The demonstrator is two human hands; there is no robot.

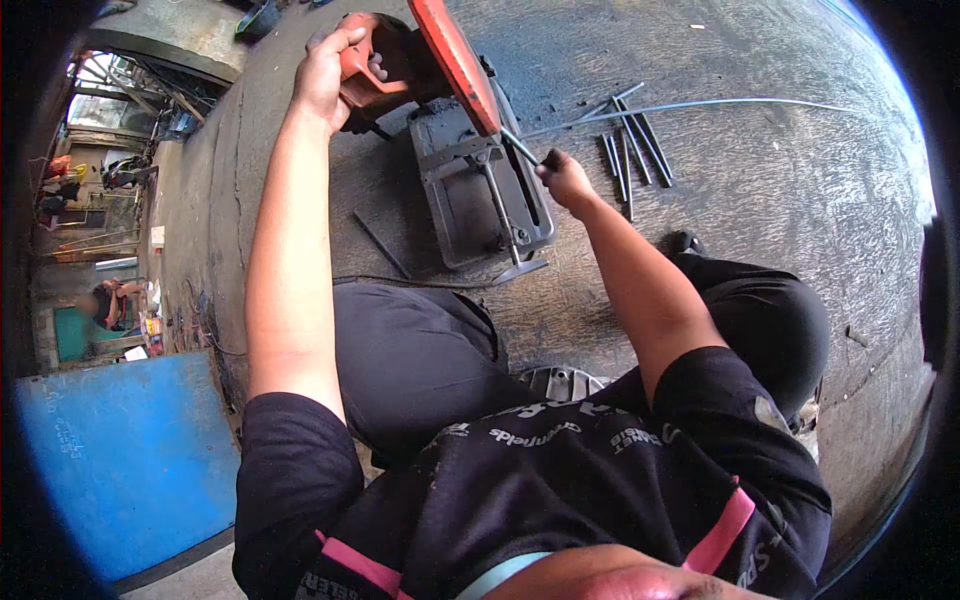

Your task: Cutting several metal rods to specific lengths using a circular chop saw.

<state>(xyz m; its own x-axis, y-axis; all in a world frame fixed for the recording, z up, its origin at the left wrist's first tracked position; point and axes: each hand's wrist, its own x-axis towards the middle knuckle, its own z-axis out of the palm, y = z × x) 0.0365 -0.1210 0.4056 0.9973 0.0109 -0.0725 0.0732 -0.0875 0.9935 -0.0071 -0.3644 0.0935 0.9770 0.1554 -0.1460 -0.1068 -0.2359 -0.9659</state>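
Note:
An orange-red chop saw (455, 62) stands on its dark grey metal base (465, 225) on the floor in front of me. My left hand (325, 78) is wrapped round the saw's orange handle (370, 72). Low to the right of the guard, my right hand (567, 182) is closed on a short metal rod (521, 149), whose far end meets the lower tip of the guard. A screw clamp (500, 205) lies along the base. The blade is hidden behind the guard, so I cannot tell whether it touches the rod.
Several cut metal rods (640, 145) lie on the floor to the right. A long thin rod (710, 104) stretches from the saw past them. One loose rod (382, 244) is left of the base, near a dark cable (400, 282). A blue panel (130, 450) stands at left; another person (112, 302) is far off.

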